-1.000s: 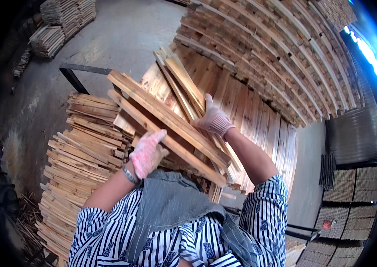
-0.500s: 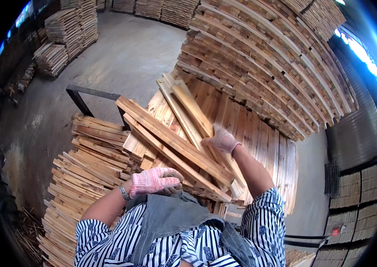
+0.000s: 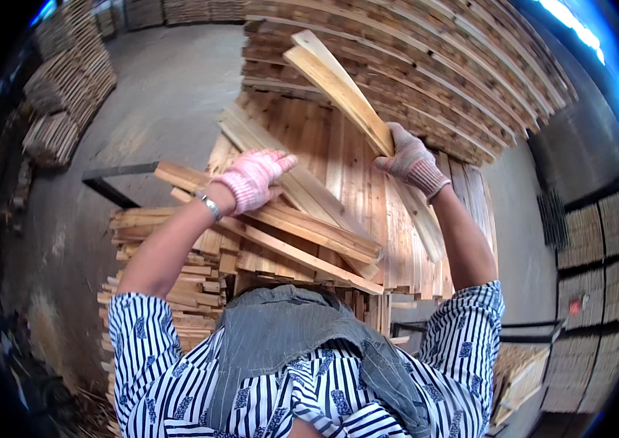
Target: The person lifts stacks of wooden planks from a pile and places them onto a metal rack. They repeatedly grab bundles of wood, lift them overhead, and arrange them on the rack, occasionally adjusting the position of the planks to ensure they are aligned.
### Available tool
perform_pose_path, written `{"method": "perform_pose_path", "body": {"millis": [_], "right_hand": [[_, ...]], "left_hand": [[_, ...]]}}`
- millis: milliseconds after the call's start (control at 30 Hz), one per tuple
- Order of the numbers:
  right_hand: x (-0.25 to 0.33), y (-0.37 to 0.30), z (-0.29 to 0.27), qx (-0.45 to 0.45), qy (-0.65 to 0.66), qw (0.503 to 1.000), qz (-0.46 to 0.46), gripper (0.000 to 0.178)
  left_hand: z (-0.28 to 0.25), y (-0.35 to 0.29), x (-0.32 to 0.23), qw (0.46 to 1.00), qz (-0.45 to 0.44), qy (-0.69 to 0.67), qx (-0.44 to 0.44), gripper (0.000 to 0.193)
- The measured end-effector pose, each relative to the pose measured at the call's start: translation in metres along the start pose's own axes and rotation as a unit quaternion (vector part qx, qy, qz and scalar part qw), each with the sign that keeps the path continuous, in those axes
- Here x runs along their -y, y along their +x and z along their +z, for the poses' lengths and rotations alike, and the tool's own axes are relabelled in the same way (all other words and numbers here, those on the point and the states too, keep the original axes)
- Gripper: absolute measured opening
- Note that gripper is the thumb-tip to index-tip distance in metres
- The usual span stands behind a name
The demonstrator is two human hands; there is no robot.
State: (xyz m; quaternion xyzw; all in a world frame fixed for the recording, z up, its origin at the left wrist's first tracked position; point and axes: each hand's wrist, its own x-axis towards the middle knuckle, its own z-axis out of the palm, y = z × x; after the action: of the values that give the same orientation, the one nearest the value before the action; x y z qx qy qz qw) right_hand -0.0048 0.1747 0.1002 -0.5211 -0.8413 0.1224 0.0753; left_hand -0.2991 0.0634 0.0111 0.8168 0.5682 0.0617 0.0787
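My right hand point(image 3: 411, 157), in a pinkish knitted glove, grips two narrow wooden boards point(image 3: 346, 93). They slant up and away to the left, and their near end hangs over a layer of boards point(image 3: 327, 153) laid side by side. My left hand point(image 3: 253, 179), gloved alike, has its fingers stretched out over several loose boards point(image 3: 309, 230) lying diagonally on that layer. Whether its palm touches them is hidden. Another pale loose board point(image 3: 316, 197) lies just beyond, running from the far left toward the near right.
Behind the layer rises a tall stack of boards point(image 3: 397, 69). Piled wood strips point(image 3: 196, 292) stand near my left side, next to a dark metal frame point(image 3: 116, 175). More stacks stand at far left point(image 3: 68, 87) and along the right point(image 3: 583, 241).
My right hand has lifted boards off the layer and swung them up and away. My left hand has moved forward from near my apron to above the loose boards.
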Motion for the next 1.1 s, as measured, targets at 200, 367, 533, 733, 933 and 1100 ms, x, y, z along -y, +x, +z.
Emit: {"method": "perform_pose_path", "body": {"millis": [200, 367, 533, 733, 933, 1100], "right_hand": [[-0.014, -0.071, -0.046, -0.150, 0.087, 0.985, -0.015, 0.070], [-0.038, -0.151, -0.076, -0.301, 0.242, 0.922, 0.017, 0.074], [-0.072, -0.210, -0.080, -0.418, 0.260, 0.870, 0.009, 0.075], [-0.090, -0.233, -0.070, -0.494, 0.293, 0.817, 0.052, 0.069], [-0.083, -0.221, -0.098, -0.591, 0.322, 0.740, 0.001, 0.058], [-0.088, -0.190, -0.069, -0.588, 0.386, 0.711, -0.008, 0.065]], "left_hand": [[0.006, 0.078, 0.020, 0.961, 0.145, 0.158, 0.174, 0.112], [-0.017, 0.102, -0.003, 0.920, 0.221, 0.199, 0.254, 0.103], [-0.037, 0.096, -0.012, 0.903, 0.270, 0.259, 0.209, 0.090], [-0.063, 0.103, -0.020, 0.898, 0.323, 0.287, 0.085, 0.089], [-0.142, 0.132, -0.021, 0.900, 0.266, 0.342, -0.054, 0.089], [-0.165, 0.146, -0.041, 0.986, 0.060, 0.109, -0.113, 0.096]]}}
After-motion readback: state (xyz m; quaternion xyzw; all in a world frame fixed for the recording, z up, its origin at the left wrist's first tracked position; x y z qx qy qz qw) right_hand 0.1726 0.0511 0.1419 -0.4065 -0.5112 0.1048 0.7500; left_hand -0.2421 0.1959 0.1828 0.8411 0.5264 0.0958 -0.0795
